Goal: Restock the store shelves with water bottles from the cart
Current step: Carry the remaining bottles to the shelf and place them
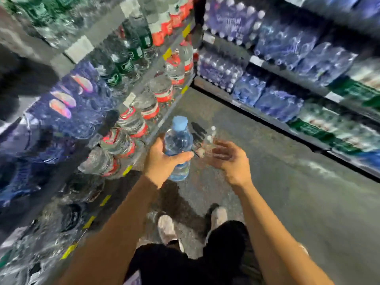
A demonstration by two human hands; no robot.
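Note:
My left hand [162,159] grips a clear water bottle [178,145] with a light blue cap, held upright in front of me above the aisle floor. My right hand [228,159] is just to its right, fingers loosely curled, close to a second, blurred clear bottle [207,140] with a white cap. Whether the right hand holds that bottle I cannot tell. The store shelves [144,89] to my left carry rows of red-labelled and green-labelled bottles. No cart is in view.
More shelves [287,79] on the right hold shrink-wrapped packs of blue and green bottles. The grey aisle floor [287,182] runs between both shelf rows. My own feet in pale shoes [167,229] stand below my hands. Yellow price tags line the left shelf edges.

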